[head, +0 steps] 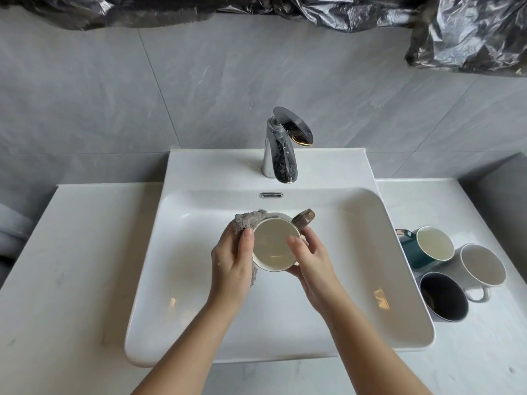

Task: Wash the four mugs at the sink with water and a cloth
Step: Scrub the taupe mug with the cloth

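We see the mug [275, 246] held above the sink [199, 309] basin, in front of the faucet [281, 149], its mouth tipped towards us and its brownish handle pointing up and to the right. The left hand [232, 258] grips its left side through a grey cloth [248, 220], thumb on the rim. Most of the cloth is hidden behind that hand, as are its fingers. The right hand [310, 260] curls round the right side, thumb lying over the rim. We cannot make out the mug's outer wall behind the hands.

On the counter [71, 266] right of the sink stand a teal mug [430, 246], a white mug [482, 265] and a dark mug [443, 296], close together. The dark one's handle is out of sight. Crumpled black plastic [470, 32] is cut off along the top edge.
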`<action>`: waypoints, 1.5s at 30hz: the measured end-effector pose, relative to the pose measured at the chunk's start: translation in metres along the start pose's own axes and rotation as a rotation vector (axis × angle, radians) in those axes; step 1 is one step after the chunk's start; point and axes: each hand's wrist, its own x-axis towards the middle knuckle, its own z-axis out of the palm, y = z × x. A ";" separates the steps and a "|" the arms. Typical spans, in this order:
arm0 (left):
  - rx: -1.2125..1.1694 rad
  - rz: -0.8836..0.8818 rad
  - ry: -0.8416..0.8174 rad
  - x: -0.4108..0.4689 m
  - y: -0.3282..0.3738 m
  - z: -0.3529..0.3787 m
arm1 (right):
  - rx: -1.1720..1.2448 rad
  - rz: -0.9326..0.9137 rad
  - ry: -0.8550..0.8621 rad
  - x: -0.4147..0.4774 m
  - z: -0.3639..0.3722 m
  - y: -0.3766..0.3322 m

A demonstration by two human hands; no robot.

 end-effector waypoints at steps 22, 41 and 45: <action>0.168 0.156 -0.433 0.012 0.006 -0.025 | -0.292 -0.048 -0.134 -0.001 -0.017 -0.001; -0.004 -0.181 -0.711 0.022 0.008 -0.035 | -0.506 -0.006 -0.356 0.009 -0.022 -0.029; -0.062 -0.197 -0.520 0.019 -0.001 -0.027 | -0.404 0.089 -0.333 0.007 -0.020 -0.031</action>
